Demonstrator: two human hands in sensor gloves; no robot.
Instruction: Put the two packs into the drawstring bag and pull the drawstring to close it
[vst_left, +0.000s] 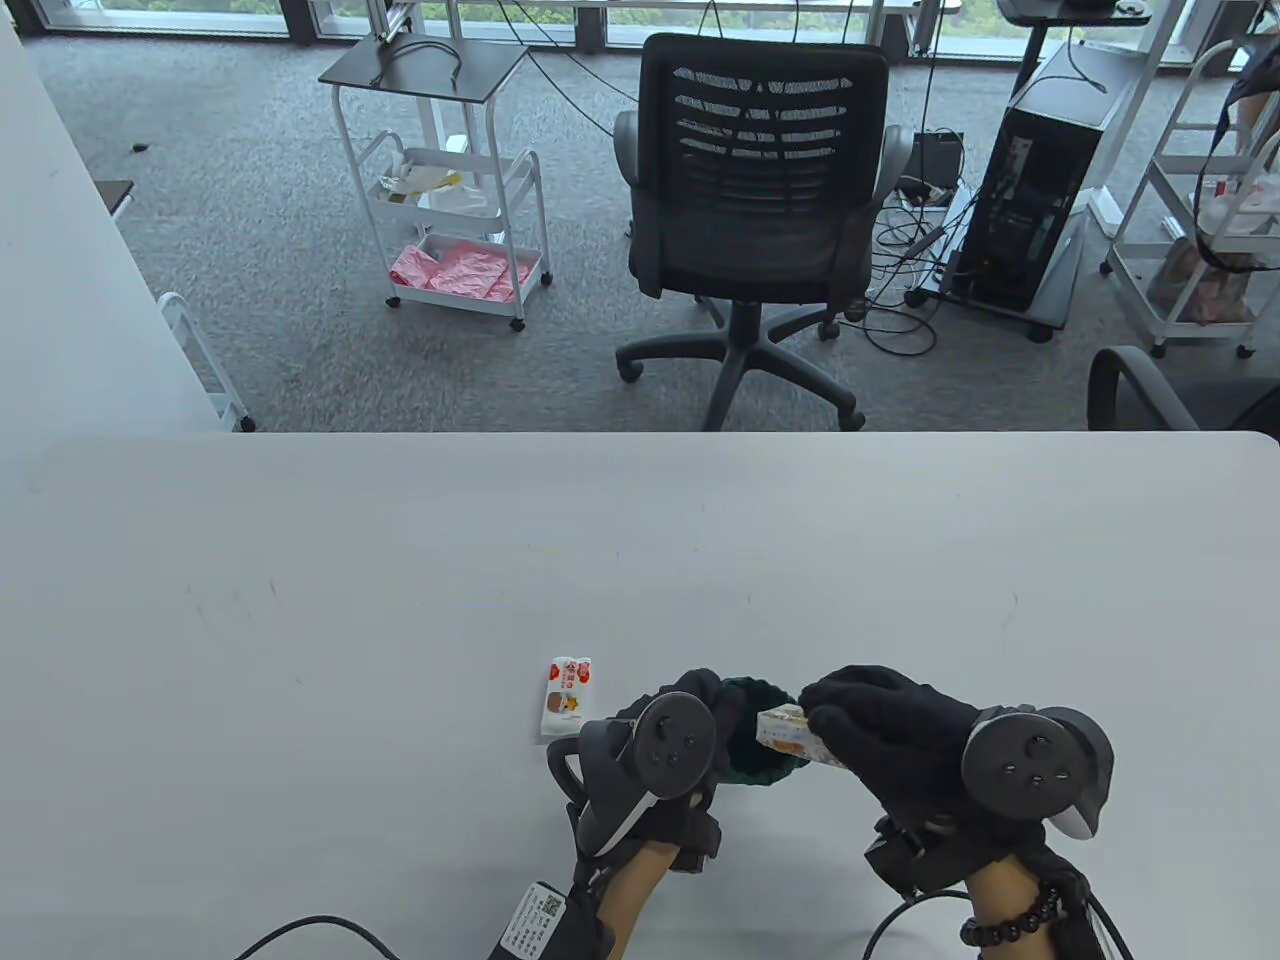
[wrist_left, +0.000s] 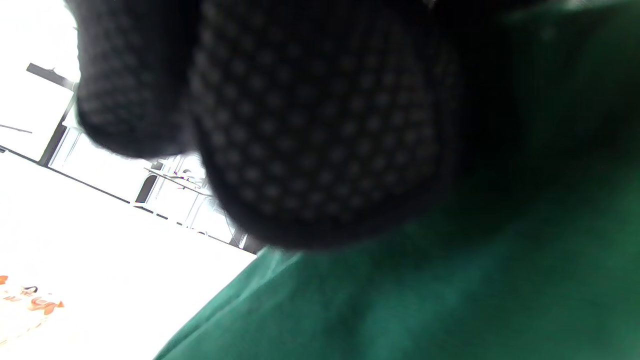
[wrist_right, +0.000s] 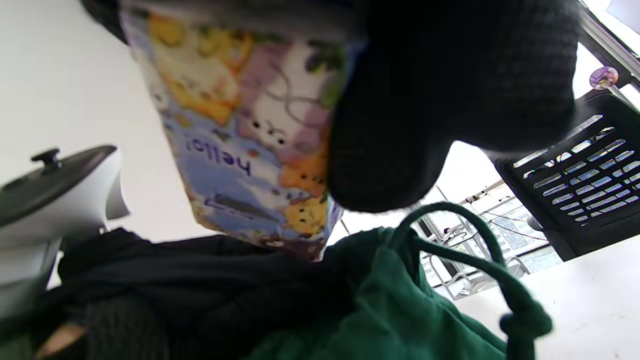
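A dark green drawstring bag (vst_left: 758, 745) sits near the table's front edge, held open at its rim by my left hand (vst_left: 700, 712). My right hand (vst_left: 845, 715) pinches a colourful pack (vst_left: 790, 735) and holds its end at the bag's mouth. In the right wrist view the pack (wrist_right: 250, 130), printed "hello", hangs just above the green bag (wrist_right: 400, 300), with the drawstring loop (wrist_right: 460, 240) beside it. The left wrist view shows gloved fingers (wrist_left: 310, 130) against green bag cloth (wrist_left: 450, 290). A second pack (vst_left: 565, 698), white with red print, lies flat on the table left of the bag.
The grey table (vst_left: 400, 600) stretches wide to the left and far side. Beyond its far edge stand an office chair (vst_left: 760, 200), a white cart (vst_left: 450, 180) and a computer tower (vst_left: 1040, 180).
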